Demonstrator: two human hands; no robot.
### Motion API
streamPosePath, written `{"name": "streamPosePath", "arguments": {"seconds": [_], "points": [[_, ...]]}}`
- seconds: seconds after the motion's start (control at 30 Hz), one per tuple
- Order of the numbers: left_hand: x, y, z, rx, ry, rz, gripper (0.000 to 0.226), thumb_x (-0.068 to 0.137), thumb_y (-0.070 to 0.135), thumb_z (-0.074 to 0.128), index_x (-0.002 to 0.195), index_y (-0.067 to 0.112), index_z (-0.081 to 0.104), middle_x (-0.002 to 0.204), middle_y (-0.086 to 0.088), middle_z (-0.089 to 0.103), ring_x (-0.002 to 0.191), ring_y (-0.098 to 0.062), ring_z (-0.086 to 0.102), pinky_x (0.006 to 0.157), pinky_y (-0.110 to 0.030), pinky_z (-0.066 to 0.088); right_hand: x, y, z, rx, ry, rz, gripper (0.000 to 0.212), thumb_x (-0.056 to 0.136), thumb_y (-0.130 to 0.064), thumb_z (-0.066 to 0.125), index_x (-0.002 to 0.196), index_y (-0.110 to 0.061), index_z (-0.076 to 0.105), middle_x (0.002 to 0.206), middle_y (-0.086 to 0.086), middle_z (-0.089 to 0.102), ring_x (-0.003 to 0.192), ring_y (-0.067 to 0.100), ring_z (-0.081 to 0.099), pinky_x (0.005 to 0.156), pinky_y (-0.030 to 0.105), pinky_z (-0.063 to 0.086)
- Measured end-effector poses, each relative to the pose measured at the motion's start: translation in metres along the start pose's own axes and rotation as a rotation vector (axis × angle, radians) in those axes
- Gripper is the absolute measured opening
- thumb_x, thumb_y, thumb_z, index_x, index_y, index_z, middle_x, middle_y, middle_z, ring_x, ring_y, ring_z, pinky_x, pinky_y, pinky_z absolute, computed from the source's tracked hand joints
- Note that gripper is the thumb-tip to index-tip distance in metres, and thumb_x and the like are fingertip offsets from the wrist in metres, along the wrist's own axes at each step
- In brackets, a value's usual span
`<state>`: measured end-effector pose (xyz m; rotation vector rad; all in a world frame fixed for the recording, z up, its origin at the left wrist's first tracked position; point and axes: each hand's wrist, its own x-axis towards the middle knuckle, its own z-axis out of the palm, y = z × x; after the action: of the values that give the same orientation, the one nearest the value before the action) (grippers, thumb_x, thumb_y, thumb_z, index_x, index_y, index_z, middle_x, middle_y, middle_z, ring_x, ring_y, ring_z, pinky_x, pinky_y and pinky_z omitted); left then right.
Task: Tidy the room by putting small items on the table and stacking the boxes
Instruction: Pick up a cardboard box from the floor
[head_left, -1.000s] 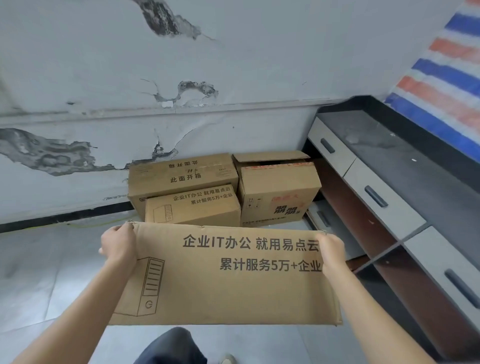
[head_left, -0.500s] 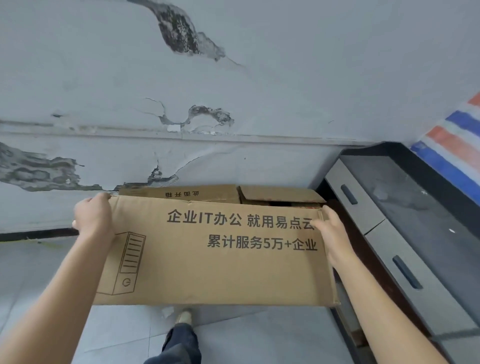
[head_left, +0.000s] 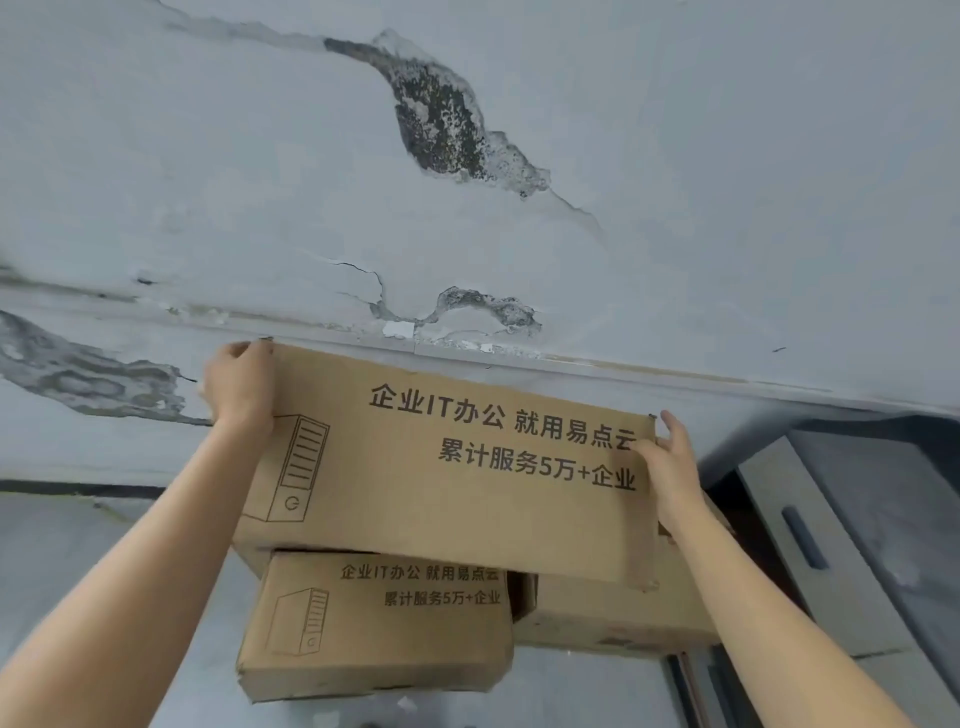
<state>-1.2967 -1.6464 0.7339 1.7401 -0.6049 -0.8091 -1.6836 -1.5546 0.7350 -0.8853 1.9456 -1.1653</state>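
Change: the held box (head_left: 452, 467) is sitting higher and farther off than before, uncovering the floor boxes below it.
Appearance: brown cardboard, showing black Chinese print and a computer-tower drawing; near right corner crumpling.
Orientation: long axis running left to right, right end dipping slightly.
Position: hanging over the small box (head_left: 374, 623) and the right box (head_left: 613, 613), near the cracked wall (head_left: 519, 234); contact unclear.
Left hand (head_left: 239, 384): gripping the far left corner.
Right hand (head_left: 670, 457): pinching the right end, thumb pressing the printed face.
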Motion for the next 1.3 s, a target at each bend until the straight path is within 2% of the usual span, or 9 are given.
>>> {"name": "streamPosePath", "arguments": {"seconds": [0.1, 0.17, 0.23, 0.37, 0.57, 0.8, 1.03, 1.2, 1.3], "points": [[0.027, -0.021, 0.015, 0.406, -0.221, 0.036, 0.061, 0.082, 0.031, 0.057, 0.139, 0.018, 0.040, 0.135, -0.014, 0.049, 0.128, -0.034, 0.038, 0.105, -0.048, 0.035, 0.046, -0.003, 0.027, -0.350, -0.138, -0.029, 0.070, 0.089, -0.028, 0.060, 0.147, -0.023, 0.021, 0.145, 0.013, 0.036, 0.130, 0.031, 0.037, 0.105, 0.043, 0.034], [0.029, -0.047, 0.019, 0.689, -0.330, 0.019, 0.075, 0.083, 0.040, 0.062, 0.145, 0.022, 0.024, 0.142, -0.014, 0.041, 0.132, -0.037, 0.032, 0.107, -0.052, 0.030, 0.066, 0.004, 0.048, -0.757, -0.237, -0.061, 0.078, 0.086, -0.049, 0.057, 0.148, -0.024, 0.016, 0.154, 0.013, 0.012, 0.137, 0.036, 0.020, 0.109, 0.045, 0.026], [0.022, -0.064, 0.021, 0.774, -0.311, -0.020, 0.089, 0.079, 0.058, 0.062, 0.147, 0.024, 0.015, 0.144, -0.015, 0.036, 0.130, -0.040, 0.033, 0.107, -0.055, 0.029, 0.075, 0.011, 0.063, -0.931, -0.276, -0.058, 0.083, 0.084, -0.063, 0.048, 0.149, -0.030, 0.008, 0.156, 0.006, -0.013, 0.139, 0.038, 0.009, 0.109, 0.049, 0.026], [0.023, -0.075, 0.027, 0.725, -0.242, -0.133, 0.097, 0.073, 0.069, 0.060, 0.147, 0.034, 0.006, 0.140, -0.020, 0.039, 0.122, -0.044, 0.043, 0.101, -0.058, 0.037, 0.098, 0.011, 0.070, -0.931, -0.287, -0.049, 0.084, 0.081, -0.071, 0.043, 0.148, -0.038, 0.004, 0.155, -0.002, -0.021, 0.138, 0.041, 0.012, 0.108, 0.052, 0.029], [0.027, -0.062, 0.046, 0.541, -0.232, -0.175, 0.089, 0.083, 0.044, 0.066, 0.148, 0.022, 0.010, 0.144, -0.019, 0.037, 0.125, -0.041, 0.043, 0.102, -0.052, 0.039, 0.118, 0.013, 0.074, -0.974, -0.283, -0.087, 0.084, 0.080, -0.074, 0.040, 0.148, -0.038, 0.006, 0.156, -0.001, -0.014, 0.137, 0.039, 0.016, 0.108, 0.050, 0.028], [0.048, -0.065, 0.039, 0.317, -0.169, -0.286, 0.091, 0.079, 0.019, 0.075, 0.147, 0.010, 0.015, 0.145, -0.015, 0.035, 0.130, -0.036, 0.038, 0.106, -0.050, 0.037, 0.135, -0.002, 0.086, -0.875, -0.290, -0.200, 0.078, 0.082, -0.057, 0.057, 0.147, -0.031, 0.022, 0.157, 0.000, 0.004, 0.135, 0.036, 0.021, 0.109, 0.046, 0.029], [0.051, -0.054, 0.058, 0.232, -0.118, -0.400, 0.083, 0.078, 0.004, 0.074, 0.141, 0.004, 0.020, 0.141, -0.021, 0.037, 0.127, -0.038, 0.042, 0.104, -0.048, 0.038, 0.145, 0.007, 0.083, -0.888, -0.308, -0.186, 0.076, 0.082, -0.060, 0.054, 0.146, -0.034, 0.021, 0.156, 0.000, 0.004, 0.134, 0.036, 0.021, 0.109, 0.046, 0.025], [0.049, -0.058, 0.056, 0.226, -0.115, -0.395, 0.076, 0.077, 0.010, 0.076, 0.137, 0.005, 0.030, 0.135, -0.016, 0.045, 0.122, -0.037, 0.048, 0.098, -0.045, 0.040, 0.143, 0.007, 0.083, -0.896, -0.306, -0.199, 0.075, 0.083, -0.060, 0.053, 0.146, -0.034, 0.021, 0.156, 0.001, 0.004, 0.134, 0.036, 0.020, 0.109, 0.045, 0.024], [0.036, -0.063, 0.057, 0.140, -0.078, -0.321, 0.081, 0.078, 0.012, 0.075, 0.141, 0.007, 0.025, 0.139, -0.015, 0.043, 0.125, -0.036, 0.045, 0.104, -0.049, 0.040, 0.142, 0.004, 0.082, -0.899, -0.308, -0.202, 0.075, 0.083, -0.060, 0.053, 0.146, -0.034, 0.020, 0.156, 0.002, 0.004, 0.134, 0.036, 0.020, 0.110, 0.045, 0.024]]}}
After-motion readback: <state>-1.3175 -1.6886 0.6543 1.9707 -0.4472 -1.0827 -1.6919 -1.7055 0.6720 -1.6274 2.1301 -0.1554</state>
